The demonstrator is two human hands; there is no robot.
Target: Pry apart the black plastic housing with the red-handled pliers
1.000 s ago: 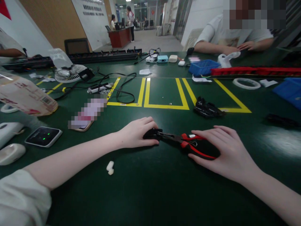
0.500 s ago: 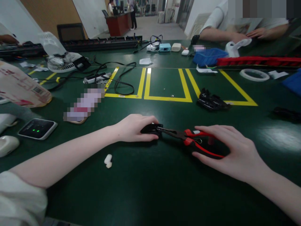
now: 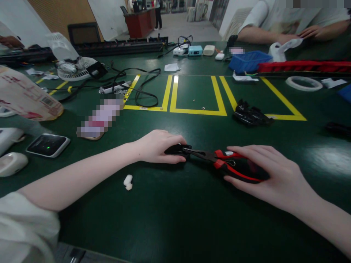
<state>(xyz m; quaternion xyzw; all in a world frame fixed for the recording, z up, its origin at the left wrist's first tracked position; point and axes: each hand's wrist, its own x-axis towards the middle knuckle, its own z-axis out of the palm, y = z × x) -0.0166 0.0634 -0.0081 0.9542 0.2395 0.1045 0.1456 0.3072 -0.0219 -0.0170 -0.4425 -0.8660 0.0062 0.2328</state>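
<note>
black part (image 3: 175, 149) is pinched over the green table (image 3: 178, 219) in the left hand (image 3: 157, 147), long axis sideways; red-handled pliers (image 3: 218, 159), held in the right hand (image 3: 276, 179), point leftward along it, tips at its right end, biting or not i can't tell.

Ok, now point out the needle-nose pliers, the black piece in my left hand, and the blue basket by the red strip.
Needle-nose pliers (image 3: 218, 164), head view: red grip just behind the pivot.
Black piece (image 3: 174, 149), head view: its exposed near side.
Blue basket (image 3: 244, 66), head view: its near wall.
</note>
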